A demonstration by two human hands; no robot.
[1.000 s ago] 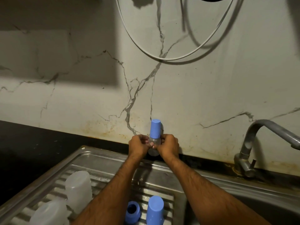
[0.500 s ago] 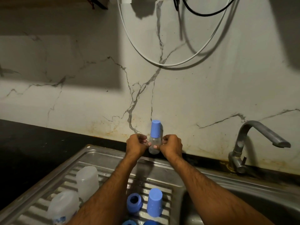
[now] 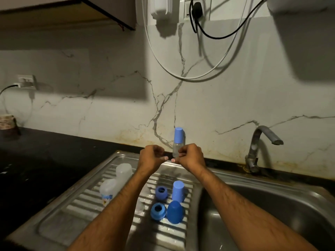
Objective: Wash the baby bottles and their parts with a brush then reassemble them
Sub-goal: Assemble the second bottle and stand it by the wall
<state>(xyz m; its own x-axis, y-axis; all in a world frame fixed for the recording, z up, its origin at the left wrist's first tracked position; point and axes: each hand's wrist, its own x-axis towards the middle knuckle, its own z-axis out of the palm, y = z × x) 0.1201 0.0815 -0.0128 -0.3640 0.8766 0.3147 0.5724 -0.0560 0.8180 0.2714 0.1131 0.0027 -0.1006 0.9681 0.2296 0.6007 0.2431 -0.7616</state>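
1. On the far left of the black countertop (image 3: pixel 45 151) we note a patterned cup (image 3: pixel 6 122) against the marble wall.
2. On the ribbed steel drainboard (image 3: pixel 87 203) we record two translucent bottle bodies: one upside down (image 3: pixel 124 171), one nearer with a printed label (image 3: pixel 108 189).
3. We find the left hand (image 3: pixel 151 157) held above the drainboard's back edge, fingers curled with nothing in them, apart from the assembled bottle.
4. The assembled baby bottle (image 3: pixel 178 144), clear body with blue cap on, stands upright on the ledge at the wall, between and just behind both hands.
5. The right hand (image 3: pixel 191 156) has its fingers curled at the bottle's base; we cannot tell whether they grip it or merely lie against it.
6. Below the hands, on the drainboard, we log two blue collar rings (image 3: pixel 161 191) (image 3: pixel 158 210) and two blue caps (image 3: pixel 178 191) (image 3: pixel 175 211), standing close together.
7. To the right lie the sink basin (image 3: pixel 272 214) and, behind it, a steel tap (image 3: pixel 259 145).
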